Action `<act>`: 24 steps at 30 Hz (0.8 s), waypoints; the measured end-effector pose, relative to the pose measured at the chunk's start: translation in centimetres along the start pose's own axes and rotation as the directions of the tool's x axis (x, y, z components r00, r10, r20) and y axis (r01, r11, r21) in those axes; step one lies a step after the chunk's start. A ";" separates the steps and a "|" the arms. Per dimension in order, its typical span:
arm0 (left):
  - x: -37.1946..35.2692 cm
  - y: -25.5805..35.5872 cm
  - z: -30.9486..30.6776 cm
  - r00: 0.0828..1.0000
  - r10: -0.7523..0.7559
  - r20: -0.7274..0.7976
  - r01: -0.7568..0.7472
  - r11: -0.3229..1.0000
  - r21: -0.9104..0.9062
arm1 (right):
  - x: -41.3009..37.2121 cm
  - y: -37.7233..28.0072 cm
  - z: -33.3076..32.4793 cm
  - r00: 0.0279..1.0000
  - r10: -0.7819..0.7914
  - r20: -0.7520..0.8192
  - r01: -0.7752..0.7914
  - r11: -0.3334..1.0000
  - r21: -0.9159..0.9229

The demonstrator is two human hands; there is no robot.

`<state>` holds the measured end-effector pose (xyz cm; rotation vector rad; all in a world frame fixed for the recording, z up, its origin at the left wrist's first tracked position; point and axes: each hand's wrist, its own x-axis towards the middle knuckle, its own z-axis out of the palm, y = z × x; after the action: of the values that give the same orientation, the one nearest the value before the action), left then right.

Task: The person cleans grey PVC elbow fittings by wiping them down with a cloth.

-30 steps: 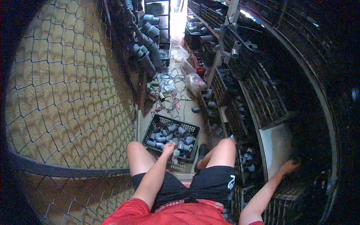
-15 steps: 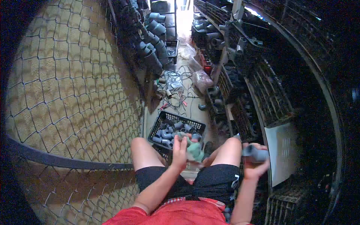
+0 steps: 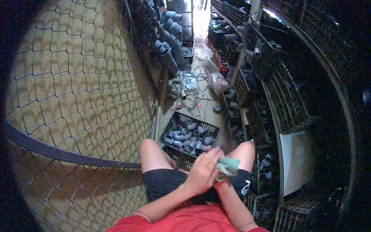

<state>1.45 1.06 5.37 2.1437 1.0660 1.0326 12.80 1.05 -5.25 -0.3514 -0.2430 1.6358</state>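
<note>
Both hands meet above my lap. My left hand [image 3: 201,173] lies across a crumpled pale green cloth [image 3: 230,165], its fingers pressed over the cloth's left side. My right hand [image 3: 222,184] is underneath, and only its heel and wrist show. The fingers of that hand are hidden by the cloth and the left hand, so whatever they close round cannot be made out. Beyond my knees, a black plastic crate [image 3: 167,129] on the floor holds several grey elbow pipe fittings [image 3: 188,136].
A chain-link fence [image 3: 83,89] runs along my left. On the right stand racks of dark crates [image 3: 286,96] and a pale panel [image 3: 295,162]. Tangled cables [image 3: 189,98] and plastic bags [image 3: 218,83] lie farther along the aisle. Large grey fittings [image 3: 172,50] are stacked at the back left.
My right hand has come in from the right, where it held a grey pipe fitting, to meet my left hand and the cloth. That fitting is now out of sight. My view has shifted slightly.
</note>
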 end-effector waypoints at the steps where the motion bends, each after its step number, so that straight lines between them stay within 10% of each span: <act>1: 0.6 -0.4 -0.6 1.000 0.010 0.030 -0.013 0.995 0.099 | -1.1 0.6 -1.0 0.993 -0.104 0.062 0.120 0.809 -0.576; 2: 1.2 -0.9 -1.4 0.998 0.014 0.059 -0.026 0.980 0.196 | -2.1 0.2 1.6 0.974 -0.149 0.169 0.208 0.307 -0.929; 3: 1.8 -1.0 -2.2 0.997 0.073 -0.001 -0.072 0.981 0.178 | -3.1 0.2 1.5 0.986 -0.110 0.122 0.159 0.445 -0.881; 4: 1.5 -1.4 -2.6 0.997 0.071 -0.006 -0.069 0.982 0.177 | -3.1 -0.8 1.2 0.998 0.024 0.061 -0.009 0.974 -0.228; 6: 1.2 -2.1 -3.1 0.969 -0.225 -0.106 0.196 0.953 -0.229 | -2.9 -3.5 4.7 0.962 0.243 -0.127 -0.268 0.934 -0.235; 8: 1.7 -1.7 -3.5 0.890 -0.288 -0.354 0.233 0.953 -0.192 | -2.9 -3.7 3.4 0.975 0.188 -0.116 -0.219 0.897 -0.384; 10: 1.6 -2.4 -3.5 0.969 -0.019 -0.246 -0.025 0.984 -0.177 | -3.0 -3.2 2.1 0.987 0.126 -0.096 -0.158 0.838 -0.522; 14: 0.3 -1.1 -3.5 0.996 0.053 0.066 -0.054 0.998 0.018 | -3.1 -3.8 3.0 0.979 0.011 -0.202 -0.078 0.943 -0.325; 16: 0.1 -1.7 -3.9 0.969 0.044 0.243 -0.055 0.998 0.040 | -3.0 -4.4 4.9 0.967 -0.242 0.075 0.151 0.315 -0.937; 18: -0.2 -2.3 -4.1 0.926 0.051 0.375 -0.026 0.997 -0.071 | -2.8 -6.7 7.5 0.919 -0.080 0.386 0.378 -0.101 -0.920; 20: -0.4 -3.7 -3.5 0.835 0.208 0.510 0.105 0.849 -0.518 | -2.6 -8.5 9.9 0.856 0.136 0.499 0.516 -0.174 -0.838; 22: -0.4 -3.6 -3.7 0.776 0.196 0.599 0.156 0.862 -0.483 | -2.4 -8.8 9.1 0.842 0.200 0.502 0.535 -0.183 -0.825; 24: -0.9 -4.1 -2.3 0.793 0.220 0.568 0.032 0.916 -0.399 | -2.4 -8.0 7.6 0.974 0.138 0.181 0.163 0.131 -0.978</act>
<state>-2.52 2.84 3.43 1.9849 0.3987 0.4655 17.58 -0.14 4.86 -1.1959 -1.6159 1.2211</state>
